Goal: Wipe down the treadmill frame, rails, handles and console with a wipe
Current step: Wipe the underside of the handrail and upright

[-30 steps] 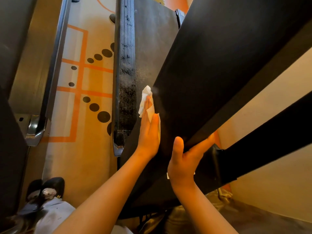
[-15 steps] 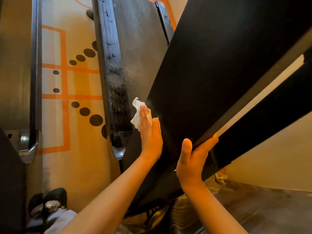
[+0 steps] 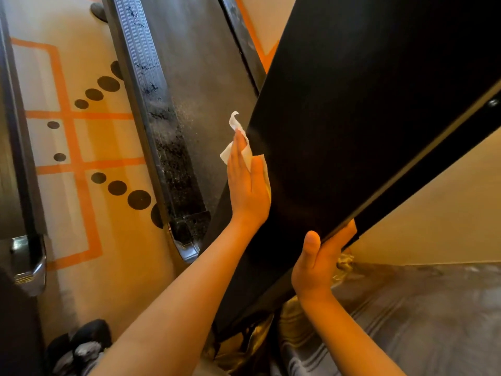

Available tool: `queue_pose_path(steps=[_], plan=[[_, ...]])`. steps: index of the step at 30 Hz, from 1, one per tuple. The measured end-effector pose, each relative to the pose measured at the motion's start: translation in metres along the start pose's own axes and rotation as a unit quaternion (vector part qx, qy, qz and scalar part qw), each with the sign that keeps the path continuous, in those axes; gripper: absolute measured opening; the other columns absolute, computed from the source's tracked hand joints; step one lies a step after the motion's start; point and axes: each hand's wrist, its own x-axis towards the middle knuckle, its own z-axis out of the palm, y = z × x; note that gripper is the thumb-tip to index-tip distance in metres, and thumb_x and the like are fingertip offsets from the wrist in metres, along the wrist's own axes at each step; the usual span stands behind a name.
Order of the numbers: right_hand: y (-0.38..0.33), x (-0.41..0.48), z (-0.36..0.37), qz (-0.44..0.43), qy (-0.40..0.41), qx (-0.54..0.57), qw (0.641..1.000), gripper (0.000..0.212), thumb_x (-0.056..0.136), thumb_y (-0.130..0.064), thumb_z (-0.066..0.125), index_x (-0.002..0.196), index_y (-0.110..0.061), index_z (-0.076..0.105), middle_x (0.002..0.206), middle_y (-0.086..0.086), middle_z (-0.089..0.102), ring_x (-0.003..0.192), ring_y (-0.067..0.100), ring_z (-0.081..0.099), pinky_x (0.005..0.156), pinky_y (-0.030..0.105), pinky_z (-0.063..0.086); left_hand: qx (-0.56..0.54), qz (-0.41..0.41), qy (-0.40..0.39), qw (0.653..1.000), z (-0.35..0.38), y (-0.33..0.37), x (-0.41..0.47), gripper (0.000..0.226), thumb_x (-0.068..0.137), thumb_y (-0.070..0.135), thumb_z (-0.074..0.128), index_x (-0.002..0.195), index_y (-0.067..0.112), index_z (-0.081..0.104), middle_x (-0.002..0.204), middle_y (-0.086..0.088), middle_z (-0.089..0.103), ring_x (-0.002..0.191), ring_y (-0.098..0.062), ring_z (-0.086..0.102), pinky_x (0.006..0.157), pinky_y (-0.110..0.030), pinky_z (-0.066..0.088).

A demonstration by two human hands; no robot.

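Observation:
A wide black slanted panel (image 3: 366,118) of the treadmill frame crosses the view from lower centre to upper right. My left hand (image 3: 248,185) lies flat on the panel's left edge, fingers straight, pressing a white wipe (image 3: 227,155) against it. The wipe's crumpled end sticks out past my fingertips. My right hand (image 3: 314,264) grips the panel's lower right edge, thumb on the near face and fingers curled round the back. Below lie the dusty treadmill belt (image 3: 200,71) and its ribbed left side rail (image 3: 157,104), speckled with black marks.
The rail's silver end cap (image 3: 187,248) sits near my left forearm. Another machine's dark rail (image 3: 16,158) runs down the left edge. The floor (image 3: 81,164) has orange lines and black dots. A shoe (image 3: 81,346) shows at bottom left, a pale wall (image 3: 433,218) at right.
The view has shifted, so the belt and rail sit further right. My left hand stays flat on the wipe at the panel's left edge. My right hand keeps its grip.

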Motion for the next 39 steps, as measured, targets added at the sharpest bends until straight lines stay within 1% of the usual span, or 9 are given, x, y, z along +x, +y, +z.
queue_pose_path(steps=[8,13,16,22,27,31,35,37,39], plan=[[0.009,-0.003,0.001,-0.023,0.031,-0.006,0.999,0.066,0.096,-0.057,0.033,0.139,-0.01,0.017,0.131,-0.045,0.036,0.119,-0.019,0.041,0.092,0.001,0.034,0.009,-0.116,0.048,0.992,-0.017,-0.05,-0.025,0.059,0.091,0.046,0.025,0.143,0.021,0.034,0.117,0.014,0.038,0.12,-0.011,0.038,0.111,-0.04,0.03],[0.019,-0.004,0.002,-0.016,0.047,0.001,0.999,0.079,0.09,-0.069,0.037,0.144,-0.013,0.024,0.122,0.025,0.052,0.098,0.039,0.056,0.083,0.046,0.05,-0.008,-0.163,0.069,0.984,-0.026,-0.089,-0.04,0.045,0.087,0.052,0.027,0.126,0.033,0.039,0.118,0.007,0.044,0.117,-0.014,0.042,0.11,-0.047,0.033],[0.024,-0.004,-0.001,0.009,0.043,-0.012,0.999,0.085,0.091,-0.067,0.037,0.148,-0.007,0.017,0.127,0.03,0.047,0.106,0.053,0.051,0.087,0.065,0.045,-0.014,-0.178,0.08,0.981,-0.024,-0.086,-0.035,0.051,0.089,0.049,0.029,0.128,0.02,0.046,0.116,0.002,0.049,0.117,-0.021,0.047,0.109,-0.049,0.034],[0.027,-0.003,-0.004,0.01,0.01,-0.009,1.0,0.09,0.09,-0.068,0.037,0.147,-0.001,0.017,0.136,0.024,0.042,0.12,0.041,0.05,0.094,0.06,0.045,0.009,-0.05,0.036,0.998,-0.001,-0.036,-0.044,0.059,0.1,0.038,0.026,0.154,0.028,0.004,0.162,0.001,0.008,0.148,-0.013,0.004,0.122,-0.044,0.009],[0.022,-0.003,-0.007,-0.002,-0.012,-0.018,1.0,0.093,0.09,-0.068,0.035,0.148,0.002,0.014,0.14,0.005,0.042,0.125,0.007,0.047,0.102,0.042,0.047,0.015,0.046,-0.007,0.999,0.009,-0.021,-0.072,0.058,0.1,0.037,0.024,0.15,0.031,-0.004,0.161,0.01,-0.007,0.145,0.003,-0.007,0.123,-0.037,0.002],[0.024,-0.006,-0.007,-0.018,-0.018,-0.02,0.999,0.079,0.098,-0.046,0.039,0.146,0.011,0.011,0.124,-0.035,0.043,0.104,-0.02,0.044,0.089,-0.002,0.033,-0.048,0.008,-0.007,0.999,0.006,-0.034,-0.097,0.051,0.098,0.038,0.029,0.135,0.056,0.0,0.162,0.009,0.002,0.142,0.008,0.004,0.122,-0.035,0.011],[0.021,-0.011,-0.005,-0.007,-0.008,-0.029,1.0,0.067,0.099,-0.024,0.042,0.145,0.015,0.011,0.121,0.013,0.05,0.103,-0.005,0.031,0.074,-0.003,0.031,-0.069,-0.047,0.014,0.996,0.002,-0.061,-0.116,0.046,0.093,0.054,0.031,0.133,0.061,0.008,0.162,0.004,0.011,0.147,-0.008,0.011,0.121,-0.044,0.016],[0.021,-0.011,-0.003,-0.003,0.002,-0.032,0.999,0.068,0.099,-0.026,0.042,0.146,0.013,0.011,0.11,0.001,0.051,0.106,-0.003,0.034,0.086,-0.005,0.03,-0.081,-0.083,0.026,0.993,0.0,-0.078,-0.122,0.059,0.087,0.062,0.034,0.142,0.052,0.013,0.16,0.002,0.017,0.147,-0.013,0.017,0.12,-0.047,0.02],[0.022,-0.008,-0.001,0.0,0.01,-0.035,0.999,0.084,0.097,-0.056,0.033,0.15,0.003,0.006,0.143,-0.001,0.037,0.127,-0.001,0.037,0.111,0.019,0.031,-0.097,-0.137,0.041,0.985,-0.002,-0.092,-0.128,0.077,0.085,0.062,0.039,0.152,0.034,0.014,0.158,0.0,0.022,0.145,-0.016,0.021,0.118,-0.045,0.023]])
